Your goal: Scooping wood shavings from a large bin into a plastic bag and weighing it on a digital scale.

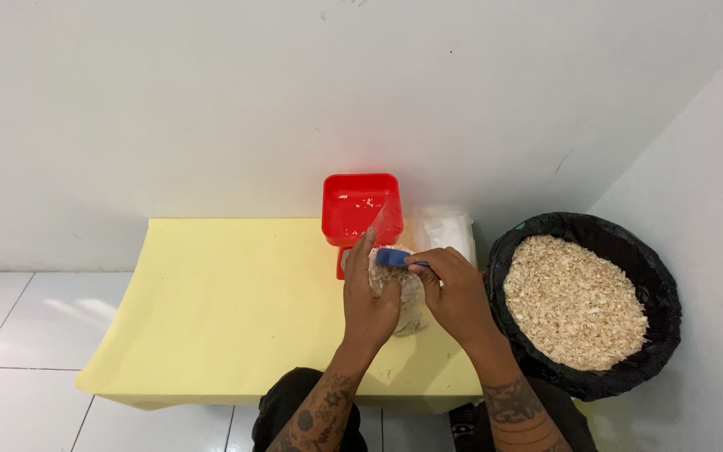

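Right now both hands meet over the far right part of a low table covered with a pale yellow sheet [211, 310]. The left hand [370, 305] is wrapped around a small clear plastic bag [410, 305] filled with light wood shavings, fingers curled on its left side and the forefinger stretched up along the bag's open mouth. The bag stands upright on the yellow sheet, between the two hands, just in front of a red scale. The right hand [455, 293] is closed on the handle of a blue scoop [392, 257], whose blade lies level across the top of the bag, touching or nearly touching the shavings inside; the view is too small to tell which.

Behind the bag sits the red kitchen scale with its square red tray [360, 205], a few pale crumbs of shavings lying in the tray. Just to the right of the scale lies a stack of empty clear plastic bags [447, 230], against the white wall. To the right of the table, near the right forearm, stands a round bin lined with a black bag [654, 276], holding a heap of loose wood shavings [575, 301]. The person's dark-clothed knees show at the bottom edge, and white floor tiles [18, 351] spread to the left of the table.
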